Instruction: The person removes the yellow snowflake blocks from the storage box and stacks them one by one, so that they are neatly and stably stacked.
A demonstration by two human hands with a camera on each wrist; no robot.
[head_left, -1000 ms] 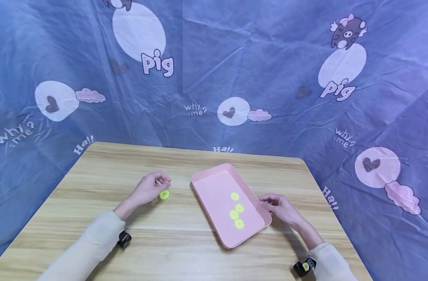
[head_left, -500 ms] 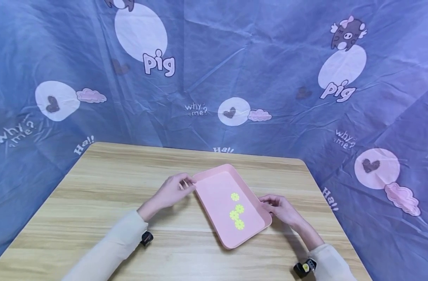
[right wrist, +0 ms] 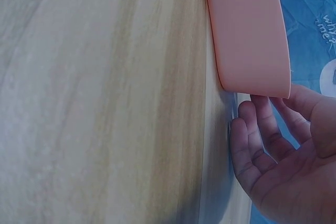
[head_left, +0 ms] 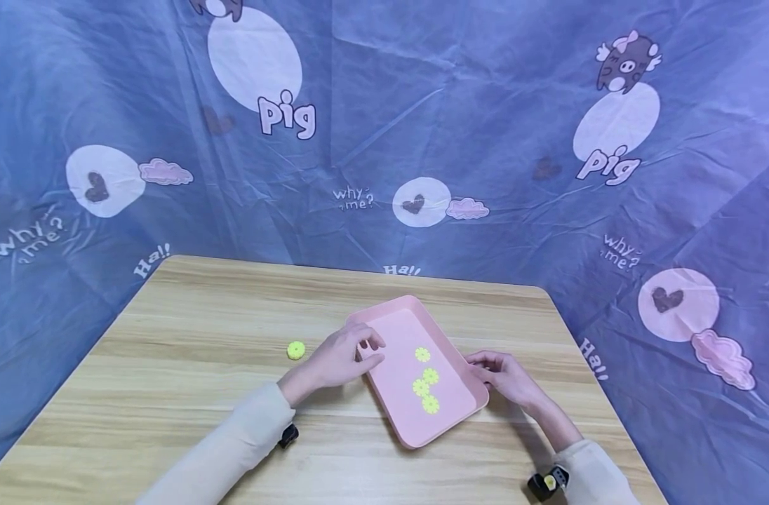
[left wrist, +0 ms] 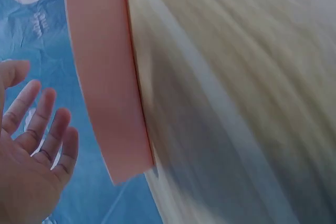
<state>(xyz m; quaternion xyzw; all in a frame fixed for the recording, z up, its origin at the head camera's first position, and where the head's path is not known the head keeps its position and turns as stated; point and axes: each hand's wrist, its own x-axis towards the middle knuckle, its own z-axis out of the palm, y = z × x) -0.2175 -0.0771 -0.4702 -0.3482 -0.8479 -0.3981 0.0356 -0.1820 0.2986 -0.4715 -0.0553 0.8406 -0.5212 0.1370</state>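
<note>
In the head view my left hand (head_left: 346,354) hangs over the left wall of a pink tray (head_left: 391,333), thumb and fingers apart with nothing between them. The left wrist view shows that hand (left wrist: 39,150) with fingers spread, beside the tray's outer wall (left wrist: 107,77). My right hand (head_left: 501,375) holds the tray's right side by its rim, also visible in the right wrist view as a hand (right wrist: 289,156) at the wall's end (right wrist: 252,35). Several yellow flower-shaped discs (head_left: 430,376) lie in the tray. Another yellow disc (head_left: 296,350) is on the table, left of the tray.
The wood-grain table (head_left: 233,294) runs back to a blue cloth backdrop (head_left: 372,126) with pig prints, which surrounds it on the far side and both flanks. A small black device (head_left: 546,484) sits at the right wrist.
My left hand has moved right, from beside the lone yellow disc to over the tray's left wall. That disc lies where it was. The right hand and tray have stayed put.
</note>
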